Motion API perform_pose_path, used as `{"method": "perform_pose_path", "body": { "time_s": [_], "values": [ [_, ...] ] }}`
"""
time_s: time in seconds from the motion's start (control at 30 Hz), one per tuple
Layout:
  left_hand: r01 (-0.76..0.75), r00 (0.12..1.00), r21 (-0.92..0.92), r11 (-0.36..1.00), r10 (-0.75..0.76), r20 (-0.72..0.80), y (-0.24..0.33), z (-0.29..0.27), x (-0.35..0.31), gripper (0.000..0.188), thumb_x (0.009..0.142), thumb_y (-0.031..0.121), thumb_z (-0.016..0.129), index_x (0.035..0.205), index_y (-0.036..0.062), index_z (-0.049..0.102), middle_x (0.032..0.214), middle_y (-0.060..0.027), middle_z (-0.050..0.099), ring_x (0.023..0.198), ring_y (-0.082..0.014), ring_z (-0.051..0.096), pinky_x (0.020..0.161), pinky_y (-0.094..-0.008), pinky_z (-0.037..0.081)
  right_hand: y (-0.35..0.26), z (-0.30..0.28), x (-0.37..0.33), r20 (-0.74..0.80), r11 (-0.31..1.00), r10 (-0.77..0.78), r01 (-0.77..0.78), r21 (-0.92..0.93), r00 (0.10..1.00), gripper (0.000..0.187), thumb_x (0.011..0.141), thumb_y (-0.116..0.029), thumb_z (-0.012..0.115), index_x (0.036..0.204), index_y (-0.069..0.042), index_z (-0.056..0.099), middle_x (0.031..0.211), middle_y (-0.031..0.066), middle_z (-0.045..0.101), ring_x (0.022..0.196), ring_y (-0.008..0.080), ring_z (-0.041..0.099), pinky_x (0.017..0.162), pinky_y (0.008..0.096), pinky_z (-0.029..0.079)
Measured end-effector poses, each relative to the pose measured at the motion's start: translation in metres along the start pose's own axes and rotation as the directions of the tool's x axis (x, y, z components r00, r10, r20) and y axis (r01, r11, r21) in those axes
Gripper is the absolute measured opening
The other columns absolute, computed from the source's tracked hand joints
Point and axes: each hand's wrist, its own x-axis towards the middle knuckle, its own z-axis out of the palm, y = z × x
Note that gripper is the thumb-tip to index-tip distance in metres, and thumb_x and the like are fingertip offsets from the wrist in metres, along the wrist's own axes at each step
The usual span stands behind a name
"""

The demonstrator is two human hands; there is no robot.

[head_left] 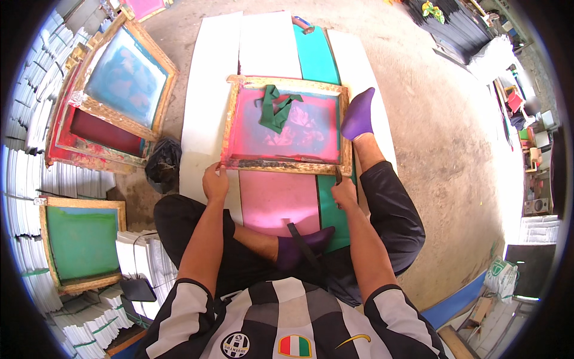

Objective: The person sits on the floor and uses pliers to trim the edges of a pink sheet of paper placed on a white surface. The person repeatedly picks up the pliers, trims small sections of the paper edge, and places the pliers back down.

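A wooden screen printing frame (287,164) lies in front of me, its mesh stained pink and blue. My left hand (214,183) is closed on its near left corner, thumb and fingertips at the wood. By the near right corner, my right hand (344,194) is wrapped round a slim dark tool (338,174) that points up to the frame's edge; its exact kind is unclear. Dark green cloth strips (274,113) lie on the mesh. A black strip (304,245) rests nearer my lap, by my purple-socked foot (311,240).
Under the frame are white, pink and teal boards (209,90). My other purple-socked foot (360,115) touches its right side. Leaning at the left are a blue-meshed frame (161,96) and a green one (84,242), beside stacked white sheets (24,185) and a black plastic bag (163,164).
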Motion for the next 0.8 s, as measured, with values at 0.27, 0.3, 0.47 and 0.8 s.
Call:
{"method": "perform_pose_path", "body": {
  "time_s": [0.27,0.3,0.47,0.8],
  "values": [
    [-0.039,0.982,0.092,0.995,0.055,-0.182,0.017,-0.004,-0.007,0.027,0.094,0.018,0.069,0.115,0.0017,0.073,0.106,-0.0163,0.073,0.095,-0.0326,0.069,0.089,-0.0417,0.053,-0.032,-0.011,-0.046,0.191,0.957,0.046,-0.098,0.274,0.980,0.021,0.086,-0.012,0.062,0.101,0.002,0.064,0.075,0.0143,0.069,0.056,0.0229,0.068,0.045,0.0405,0.053],
    [-0.075,0.988,-0.010,0.997,0.073,-0.135,0.025,-0.004,-0.011,0.026,0.094,0.018,0.070,0.114,0.0017,0.072,0.103,-0.0143,0.073,0.092,-0.0292,0.068,0.086,-0.0394,0.053,-0.040,-0.012,-0.057,0.218,0.955,0.023,-0.086,0.284,0.976,0.019,0.086,-0.012,0.063,0.099,0.002,0.064,0.075,0.0135,0.069,0.056,0.0220,0.067,0.044,0.0398,0.053],
    [-0.045,0.951,-0.477,0.878,0.184,0.249,0.063,0.018,-0.058,0.022,0.096,0.017,0.072,0.110,0.0006,0.071,0.093,-0.0040,0.070,0.081,-0.0105,0.062,0.071,-0.0260,0.050,-0.083,0.010,-0.096,0.394,0.946,-0.138,0.003,0.324,0.909,0.013,0.083,-0.009,0.064,0.092,0.000,0.059,0.070,0.0095,0.064,0.053,0.0177,0.061,0.045,0.0359,0.050],
    [0.177,0.826,-0.590,0.788,0.207,0.524,0.083,0.022,-0.091,0.017,0.101,0.019,0.067,0.099,0.0021,0.067,0.081,0.0005,0.062,0.068,-0.0075,0.056,0.064,-0.0255,0.047,-0.119,0.042,-0.134,0.561,0.900,-0.286,0.016,0.436,0.777,0.014,0.084,-0.006,0.064,0.096,0.000,0.059,0.074,0.0083,0.062,0.061,0.0164,0.062,0.056,0.0334,0.053]
  ]
}}
